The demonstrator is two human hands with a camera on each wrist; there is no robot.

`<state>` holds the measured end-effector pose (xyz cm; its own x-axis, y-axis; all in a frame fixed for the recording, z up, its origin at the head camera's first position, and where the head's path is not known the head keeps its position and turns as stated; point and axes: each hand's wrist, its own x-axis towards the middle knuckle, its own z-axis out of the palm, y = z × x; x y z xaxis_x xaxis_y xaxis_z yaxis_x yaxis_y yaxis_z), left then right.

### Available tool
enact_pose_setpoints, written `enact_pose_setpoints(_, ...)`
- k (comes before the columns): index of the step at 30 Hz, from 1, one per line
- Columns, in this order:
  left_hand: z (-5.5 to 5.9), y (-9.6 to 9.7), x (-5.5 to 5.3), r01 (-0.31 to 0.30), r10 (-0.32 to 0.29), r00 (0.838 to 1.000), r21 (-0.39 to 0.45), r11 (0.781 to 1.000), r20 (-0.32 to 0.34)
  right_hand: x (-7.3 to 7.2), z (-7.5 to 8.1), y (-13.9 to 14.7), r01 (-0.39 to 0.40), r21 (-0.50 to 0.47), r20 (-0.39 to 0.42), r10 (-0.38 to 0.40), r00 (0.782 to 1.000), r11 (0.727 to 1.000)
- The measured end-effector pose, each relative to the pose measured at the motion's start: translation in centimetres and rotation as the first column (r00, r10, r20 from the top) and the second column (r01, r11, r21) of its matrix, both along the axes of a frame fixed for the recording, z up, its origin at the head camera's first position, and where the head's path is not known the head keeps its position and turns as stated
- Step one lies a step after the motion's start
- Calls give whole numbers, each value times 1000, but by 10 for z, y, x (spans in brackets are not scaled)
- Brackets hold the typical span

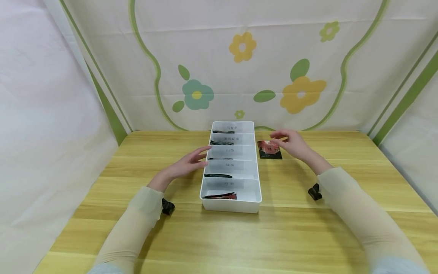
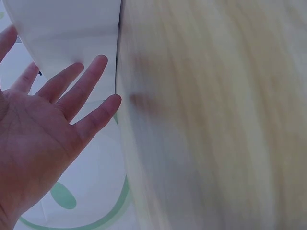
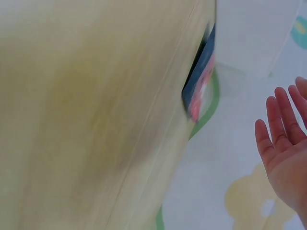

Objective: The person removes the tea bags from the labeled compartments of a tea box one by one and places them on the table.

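Observation:
A long white box with several labelled compartments stands on the table, thin dark packets in each. At its left wall is my left hand, fingers spread, fingertips right at the rim; the left wrist view shows the same hand with its palm bare. To the right of the box lies a flat red and black tea packet, seen nearly edge-on in the right wrist view as a dark and red packet. Over its right edge hovers my right hand, fingers loosely bent, holding nothing.
A red and black packet leans in the nearest compartment. The wooden table reaches back to a white cloth printed with flowers. Cloth walls also stand at left and right. Each wrist carries a small black device.

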<state>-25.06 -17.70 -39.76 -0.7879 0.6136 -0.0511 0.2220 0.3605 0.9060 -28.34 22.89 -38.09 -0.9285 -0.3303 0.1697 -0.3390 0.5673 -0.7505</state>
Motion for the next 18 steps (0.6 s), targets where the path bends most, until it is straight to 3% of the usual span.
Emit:
enact_pose_setpoints(5, 0, -1, 0, -3, 3, 1000, 7, 1000, 9, 22, 3, -5, -27, -33, -89, 24, 996, 999)
enact_pose_setpoints(9, 0, -2, 0, 1, -1, 1000, 20, 1000, 15, 41, 8, -16, -79, -83, -186, 63, 981, 993)
enact_pose_setpoints(18, 2, -4, 2, 1, -1, 1000, 21, 1000, 19, 76, 28, -53, -250, -137, -359, 188, 914, 958)
